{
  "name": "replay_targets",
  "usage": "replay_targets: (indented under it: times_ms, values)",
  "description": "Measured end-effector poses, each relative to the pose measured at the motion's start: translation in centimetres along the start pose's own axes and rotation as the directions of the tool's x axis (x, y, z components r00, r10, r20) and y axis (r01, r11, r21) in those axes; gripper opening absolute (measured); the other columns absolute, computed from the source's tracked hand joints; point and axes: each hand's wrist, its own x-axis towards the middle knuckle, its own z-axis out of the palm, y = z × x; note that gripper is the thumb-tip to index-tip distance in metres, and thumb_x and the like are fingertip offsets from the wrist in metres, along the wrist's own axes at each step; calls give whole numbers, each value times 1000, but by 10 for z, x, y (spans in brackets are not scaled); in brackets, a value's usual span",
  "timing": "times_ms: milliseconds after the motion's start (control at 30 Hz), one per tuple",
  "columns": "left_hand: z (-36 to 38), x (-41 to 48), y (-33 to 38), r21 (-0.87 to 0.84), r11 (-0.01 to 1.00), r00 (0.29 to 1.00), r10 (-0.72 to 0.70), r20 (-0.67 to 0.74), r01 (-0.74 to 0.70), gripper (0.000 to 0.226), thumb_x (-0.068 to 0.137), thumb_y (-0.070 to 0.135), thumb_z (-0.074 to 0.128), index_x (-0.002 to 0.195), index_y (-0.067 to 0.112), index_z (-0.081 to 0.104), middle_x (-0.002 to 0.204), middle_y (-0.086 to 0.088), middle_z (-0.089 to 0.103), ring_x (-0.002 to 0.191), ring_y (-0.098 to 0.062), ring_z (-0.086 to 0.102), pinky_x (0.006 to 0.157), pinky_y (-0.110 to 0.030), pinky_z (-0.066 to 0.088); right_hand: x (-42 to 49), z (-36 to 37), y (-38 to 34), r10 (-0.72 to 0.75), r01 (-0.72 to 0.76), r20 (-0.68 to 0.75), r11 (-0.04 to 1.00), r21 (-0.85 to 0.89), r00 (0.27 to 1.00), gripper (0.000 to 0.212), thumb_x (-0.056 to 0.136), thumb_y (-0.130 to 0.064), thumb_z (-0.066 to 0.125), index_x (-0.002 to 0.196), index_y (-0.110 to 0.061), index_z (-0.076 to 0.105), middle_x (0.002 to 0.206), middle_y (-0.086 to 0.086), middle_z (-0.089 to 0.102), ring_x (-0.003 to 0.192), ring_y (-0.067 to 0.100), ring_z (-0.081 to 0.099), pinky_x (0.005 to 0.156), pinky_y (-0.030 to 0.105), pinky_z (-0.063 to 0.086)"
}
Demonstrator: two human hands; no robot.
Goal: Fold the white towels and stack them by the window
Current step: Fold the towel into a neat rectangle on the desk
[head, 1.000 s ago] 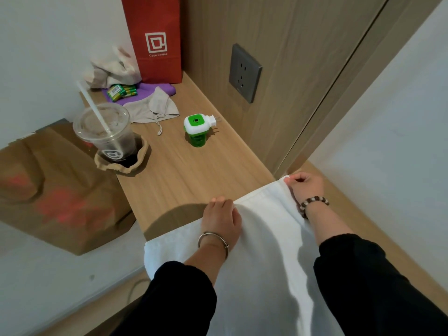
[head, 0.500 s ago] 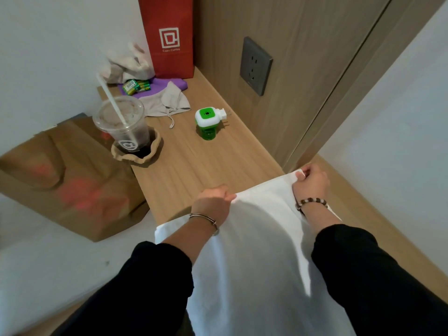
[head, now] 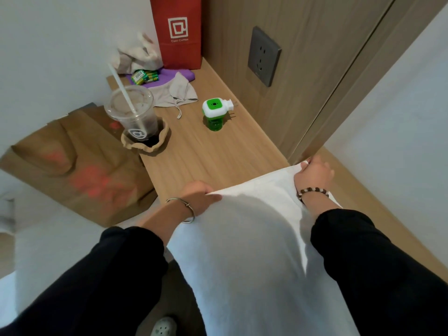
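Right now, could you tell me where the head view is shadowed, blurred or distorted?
Head view: a grey shadow lies across the middle of the white towel; the brown paper bag at left looks soft, its red print smeared; the wide-angle lens slightly bows the wooden wall panel.

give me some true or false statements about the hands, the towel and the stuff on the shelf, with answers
1. The left hand and right hand both grip the white towel's far edge. True.
2. The green plug-in device sits in the wall socket. False: it stands unplugged on the wooden shelf.
3. The plastic cup has a straw in it. True.
4. The red paper bag lies flat. False: it stands upright at the shelf's far end.
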Motion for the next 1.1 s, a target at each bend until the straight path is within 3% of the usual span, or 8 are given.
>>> replay_targets:
  times_ms: [200, 367, 500, 600, 700, 800, 1000, 1100]
  values:
    - [7, -19, -13, 44, 985, 921, -140, -363, 167, 38, 99, 38, 39, 82, 12, 61, 80, -8, 59, 80, -26, 55, 65, -31, 37, -4, -5, -3, -46, 46, -30, 999, -18, 998, 16, 95, -15, 46, 106, -6, 53, 104, 21, 58, 103, 39, 51, 74, 32, 31]
    - [11, -28, -28, 160, 939, 885, -215, -413, 303, 43, 101, 42, 32, 90, 14, 63, 85, -9, 63, 80, -28, 57, 67, -31, 39, -4, -8, -5, -44, 44, -29, 999, -9, 999, 16, 96, -14, 46, 107, -4, 52, 101, 21, 60, 99, 39, 55, 71, 35, 36]
    - [31, -28, -27, 447, 884, 770, 188, -610, 138, 9, 72, 10, 70, 67, 12, 62, 58, -6, 56, 49, -27, 55, 49, -28, 34, -4, -9, -5, -45, 45, -32, 999, 0, 998, 16, 96, -13, 46, 108, -3, 52, 101, 20, 62, 98, 38, 56, 69, 33, 34]
    - [58, -23, -6, 542, 820, 767, 464, -444, -182, 38, 82, 32, 43, 111, 19, 63, 109, -7, 62, 99, -30, 59, 85, -40, 35, -4, -11, -6, -67, 67, -24, 998, -7, 997, 17, 97, -14, 45, 109, -3, 50, 99, 20, 61, 95, 37, 57, 68, 34, 34]
    - [74, -25, 34, 568, 734, 856, 508, -96, -371, 62, 91, 48, 18, 149, 26, 22, 157, -5, 20, 144, -27, 15, 114, -51, 10, -3, -10, -4, -89, 89, -12, 996, -11, 996, 17, 98, -15, 43, 109, -4, 49, 96, 19, 61, 88, 35, 56, 66, 34, 34]
    - [85, -20, 40, 584, 732, 911, 412, 32, -351, 70, 85, 56, -3, 151, 34, -4, 159, 2, -15, 145, -22, -17, 113, -53, -9, 2, -12, -3, -106, 106, 10, 994, -29, 994, 17, 98, -15, 43, 109, -4, 48, 92, 17, 60, 77, 30, 50, 65, 33, 34]
    - [92, -21, 44, 626, 717, 922, 388, 6, -306, 66, 89, 58, 6, 150, 36, -6, 159, 3, -17, 145, -22, -18, 110, -59, -8, 6, -18, -2, -96, 94, 54, 995, 31, 994, 14, 97, -13, 43, 107, -6, 50, 98, 17, 60, 84, 29, 50, 69, 33, 35]
    - [92, -22, 46, 621, 728, 927, 374, -3, -291, 64, 93, 57, 16, 150, 37, -7, 159, 6, -16, 145, -21, -17, 111, -58, -7, -5, -34, -1, -99, 97, 35, 993, 62, 995, 21, 95, -13, 45, 115, -9, 53, 118, 16, 54, 112, 33, 47, 91, 39, 39]
